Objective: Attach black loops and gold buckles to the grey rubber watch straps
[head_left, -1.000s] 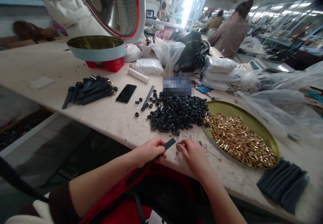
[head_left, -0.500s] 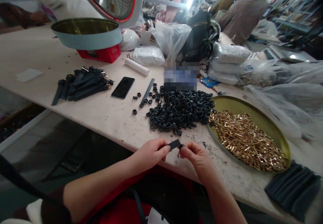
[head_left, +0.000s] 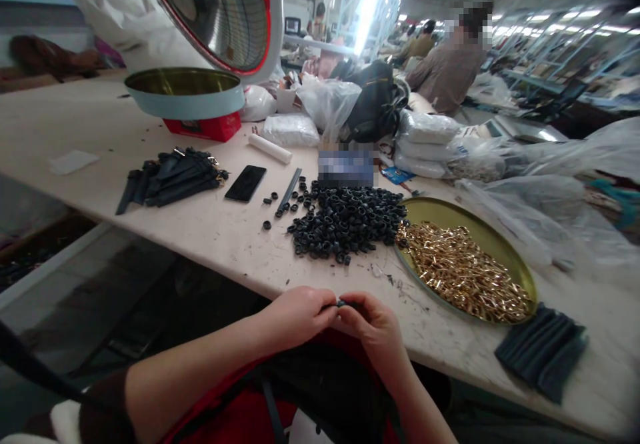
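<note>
My left hand (head_left: 304,314) and my right hand (head_left: 373,324) meet just past the table's front edge, fingertips almost touching. Between them they pinch a short dark strap (head_left: 341,303), mostly hidden by the fingers. Whether a small loop sits on its end I cannot tell. Beyond my hands lies a heap of small black loops (head_left: 345,221). To its right, a shallow oval tin tray (head_left: 520,264) holds many gold metal clasps (head_left: 463,271). A row of dark strap pieces (head_left: 543,351) lies at the tray's near right.
At left are a pile of dark straps with gold hardware (head_left: 175,177), a phone (head_left: 246,183) and a metal ruler (head_left: 289,191). Behind them stand an oval tin (head_left: 185,101) on a red box (head_left: 205,127), a white roll (head_left: 270,149), a fan and plastic bags. Another person (head_left: 445,71) is in the background.
My two hands have come closer together and lower, toward the table edge. The strap, plainly visible before, is now mostly covered by my fingers. The camera view has shifted slightly.
</note>
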Motion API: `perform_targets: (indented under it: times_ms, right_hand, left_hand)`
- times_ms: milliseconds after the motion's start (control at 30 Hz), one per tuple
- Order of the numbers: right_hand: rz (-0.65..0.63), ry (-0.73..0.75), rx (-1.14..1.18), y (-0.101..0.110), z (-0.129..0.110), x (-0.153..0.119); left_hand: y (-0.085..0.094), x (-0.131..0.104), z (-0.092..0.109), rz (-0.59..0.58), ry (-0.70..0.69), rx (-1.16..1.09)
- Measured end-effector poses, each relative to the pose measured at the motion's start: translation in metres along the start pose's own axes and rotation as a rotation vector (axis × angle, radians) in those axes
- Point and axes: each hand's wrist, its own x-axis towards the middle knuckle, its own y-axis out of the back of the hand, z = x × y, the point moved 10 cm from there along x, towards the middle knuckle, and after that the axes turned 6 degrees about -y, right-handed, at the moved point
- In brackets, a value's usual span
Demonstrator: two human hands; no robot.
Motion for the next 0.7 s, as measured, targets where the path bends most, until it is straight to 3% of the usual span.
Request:
perform_targets:
  times_ms: [100,167,267,367,467,567,633,700]
  right_hand:
    - [0.041,-0.046,0.139,0.007,0.000,-0.004]
    - [0.040,-0.079,0.260,0.006,0.003,-0.006]
    - [-0.025,-0.101,0.365,-0.007,0.009,-0.004]
    - [-0.053,-0.036,0.223,0.000,0.005,0.007]
    - [0.133,0.113,-0.152,0.056,-0.013,0.029]
    - [0.520,0.205,-0.857,0.132,-0.042,0.048]
    - [0.600,0.170,-1.018,0.167,-0.048,0.064]
    - [0.588,0.134,-1.133,0.183,-0.048,0.081]
  left_hand:
    - [-0.015,-0.010,0.012,-0.150,0.017,-0.194]
    - [-0.018,-0.014,0.018,-0.178,0.013,-0.265]
    - [-0.010,-0.006,0.017,-0.061,-0.011,-0.267]
    - [-0.001,0.008,0.013,0.035,-0.077,-0.250]
    - [0.001,0.022,-0.005,0.055,-0.013,-0.236]
    - [0.003,0.032,-0.026,0.113,0.105,-0.292]
    - [-0.001,0.038,-0.035,0.130,0.164,-0.372]
    - [-0.008,0.045,-0.037,0.101,0.180,-0.437]
